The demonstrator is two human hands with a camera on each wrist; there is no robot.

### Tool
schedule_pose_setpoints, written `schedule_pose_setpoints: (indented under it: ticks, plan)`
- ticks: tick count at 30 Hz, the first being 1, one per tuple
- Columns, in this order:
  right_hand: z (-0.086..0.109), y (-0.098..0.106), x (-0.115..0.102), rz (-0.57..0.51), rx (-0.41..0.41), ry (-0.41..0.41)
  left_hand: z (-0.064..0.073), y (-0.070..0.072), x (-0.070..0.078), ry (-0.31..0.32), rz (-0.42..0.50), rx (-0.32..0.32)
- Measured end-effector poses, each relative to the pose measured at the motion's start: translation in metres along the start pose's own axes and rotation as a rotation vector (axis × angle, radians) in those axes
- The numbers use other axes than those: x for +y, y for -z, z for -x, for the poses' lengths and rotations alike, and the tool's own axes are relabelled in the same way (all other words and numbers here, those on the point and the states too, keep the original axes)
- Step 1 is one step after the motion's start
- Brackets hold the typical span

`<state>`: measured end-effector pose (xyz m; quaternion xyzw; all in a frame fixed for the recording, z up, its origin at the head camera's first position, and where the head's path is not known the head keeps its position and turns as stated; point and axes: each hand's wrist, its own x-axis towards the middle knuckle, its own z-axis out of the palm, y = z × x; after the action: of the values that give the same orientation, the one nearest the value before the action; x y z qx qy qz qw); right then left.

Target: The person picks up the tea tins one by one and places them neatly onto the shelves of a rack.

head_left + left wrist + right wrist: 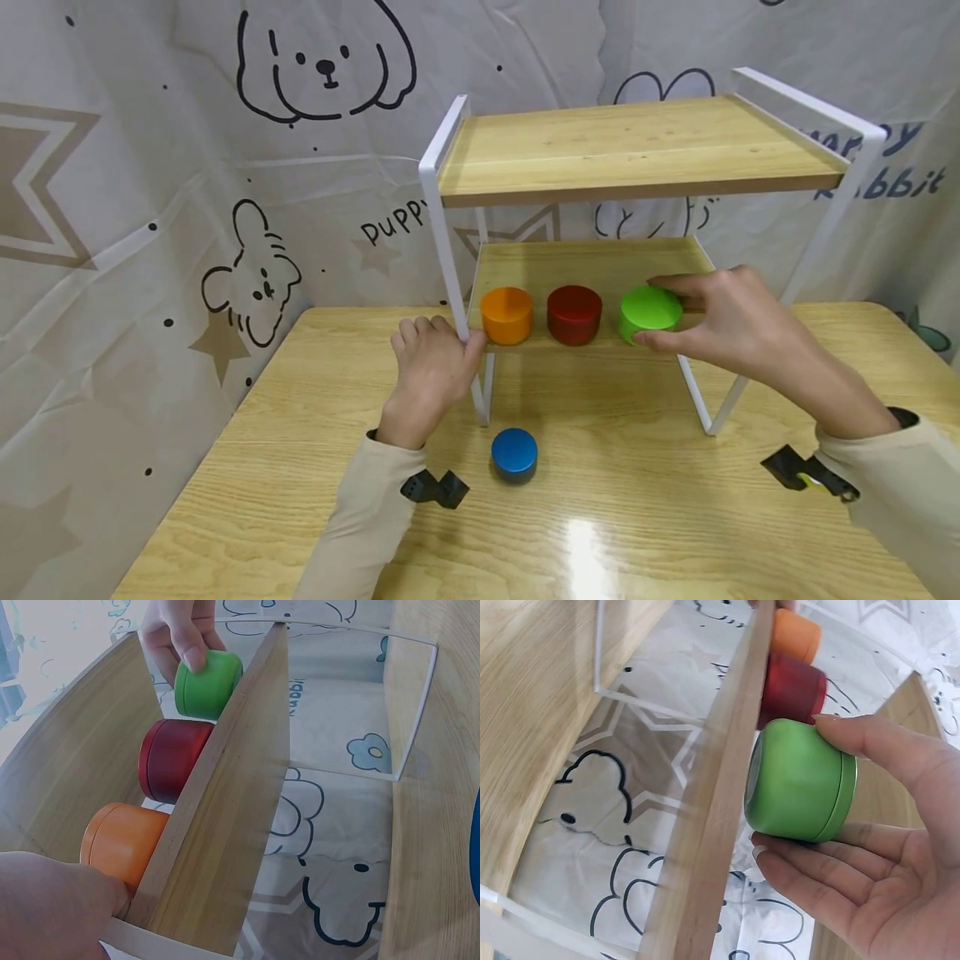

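Note:
My right hand [738, 321] pinches a round green tin [650, 312] between thumb and fingers, at the right part of the rack's lower board [592, 258]. In the right wrist view, part of the green tin's [802, 780] underside shows at the board's front edge. Left of it on that board stand a dark red tin [574, 315] and an orange tin [507, 315]. My left hand [435, 367] grips the white frame post [447, 258] of the rack beside the orange tin, thumb at the board's corner. A blue tin [514, 455] stands on the table in front.
The rack's upper wooden board [637, 146] spans above the tins between white metal sides. Its white legs [697, 396] stand on the wooden table [337, 517]. A pale cloth with cartoon drawings [322, 192] hangs behind and to the left.

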<state>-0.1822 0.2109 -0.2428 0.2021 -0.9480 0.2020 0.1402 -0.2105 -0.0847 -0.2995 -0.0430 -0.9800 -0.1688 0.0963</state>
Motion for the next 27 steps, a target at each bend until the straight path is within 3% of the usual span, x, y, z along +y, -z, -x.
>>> schedule_pose_setpoints:
  ticks: [4,12,27]
  plan:
    - [-0.007,-0.001,0.003,0.012,-0.027,-0.007,0.000,0.000,-0.001,-0.004,0.000,0.004]
    - [-0.014,-0.003,0.003,-0.056,-0.116,-0.110,-0.001,0.000,-0.001,0.001,-0.005,-0.007]
    - [-0.015,-0.004,0.006,-0.083,-0.128,-0.149,-0.001,0.001,-0.001,0.001,-0.005,-0.017]
